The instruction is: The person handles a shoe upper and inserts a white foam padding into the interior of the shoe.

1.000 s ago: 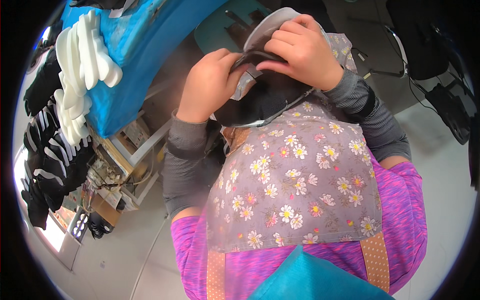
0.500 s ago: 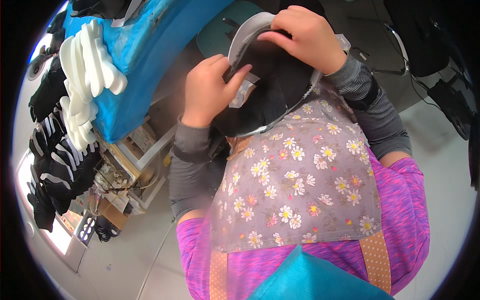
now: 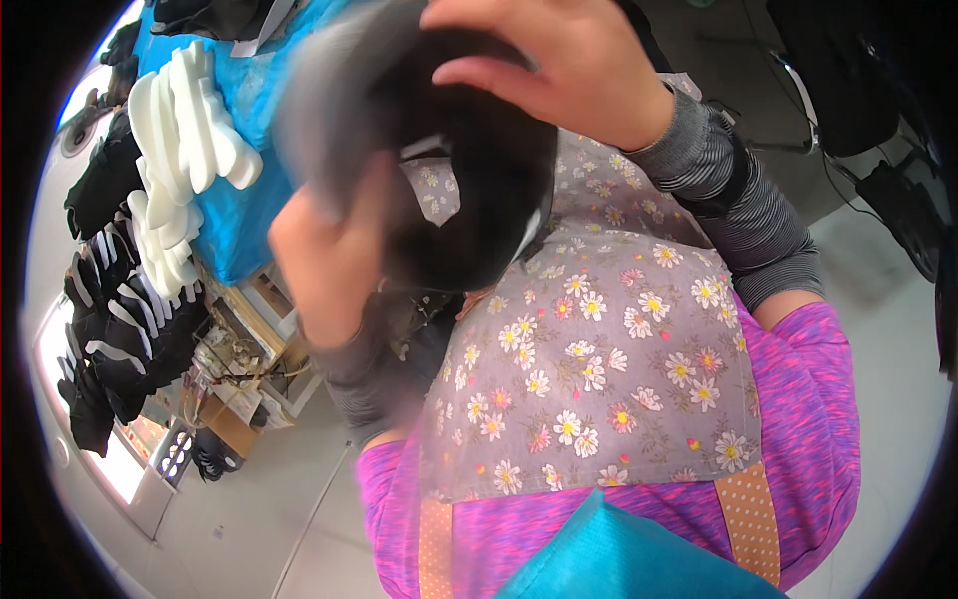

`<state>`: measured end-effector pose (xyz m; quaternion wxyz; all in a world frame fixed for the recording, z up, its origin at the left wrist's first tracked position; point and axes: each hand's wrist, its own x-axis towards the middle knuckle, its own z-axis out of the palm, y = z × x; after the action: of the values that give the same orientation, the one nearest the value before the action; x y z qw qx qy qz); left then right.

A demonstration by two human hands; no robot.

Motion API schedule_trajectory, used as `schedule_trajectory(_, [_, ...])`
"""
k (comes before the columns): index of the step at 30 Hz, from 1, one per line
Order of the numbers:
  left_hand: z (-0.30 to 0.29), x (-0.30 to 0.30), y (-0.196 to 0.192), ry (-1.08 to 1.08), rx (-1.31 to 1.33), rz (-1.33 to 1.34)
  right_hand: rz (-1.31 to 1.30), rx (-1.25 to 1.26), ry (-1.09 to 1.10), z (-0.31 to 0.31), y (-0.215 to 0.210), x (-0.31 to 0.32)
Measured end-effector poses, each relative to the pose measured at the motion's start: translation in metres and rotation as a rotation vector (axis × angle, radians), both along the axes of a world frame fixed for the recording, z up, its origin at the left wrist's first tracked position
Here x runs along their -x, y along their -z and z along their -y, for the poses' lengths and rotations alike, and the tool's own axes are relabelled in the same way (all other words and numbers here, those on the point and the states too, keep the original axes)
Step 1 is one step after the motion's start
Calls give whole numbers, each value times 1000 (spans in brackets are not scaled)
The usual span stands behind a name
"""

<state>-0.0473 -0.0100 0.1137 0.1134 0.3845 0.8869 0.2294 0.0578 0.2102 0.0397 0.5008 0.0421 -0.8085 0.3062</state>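
Observation:
A black fabric piece (image 3: 489,190), blurred by motion, is held up in front of my apron. A light grey curved band runs along its far left side, and a gap in it lets the flowered cloth show through. At its far edge, the thumb and fingers of my right hand (image 3: 569,65) are bent round the material. My left hand (image 3: 334,255) is at its left side, thumb on the inner face; its fingers are smeared and partly hidden behind the piece. The exact kind of article cannot be made out.
White sole-shaped pieces (image 3: 185,125) lie on a blue-covered surface (image 3: 235,230) at the left. Several black pieces with white strips (image 3: 125,329) are lined up beyond it. A dark chair (image 3: 833,75) stands at the far right, and a cardboard box (image 3: 225,424) sits low at the left.
Both hands have moved left with the black fabric piece, the left hand also nearer to me. The piece has turned, and its grey band now lies farther left.

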Motion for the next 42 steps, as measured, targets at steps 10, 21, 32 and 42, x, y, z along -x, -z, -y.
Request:
schedule_trajectory(10, [30,-37,36,-868,-848,-238,318,868,-320,92,36,2])
schedule_trajectory(21, [74,-60,5,-50,-287,135,985,502,-529,93,32,23])
schedule_trajectory(32, [118,-35,111,-392,203,-471,1666,692,-635,121,86,30])
schedule_trajectory(42, [124,-19,124,-497,347,-615,1677,763,-596,127,101,31])
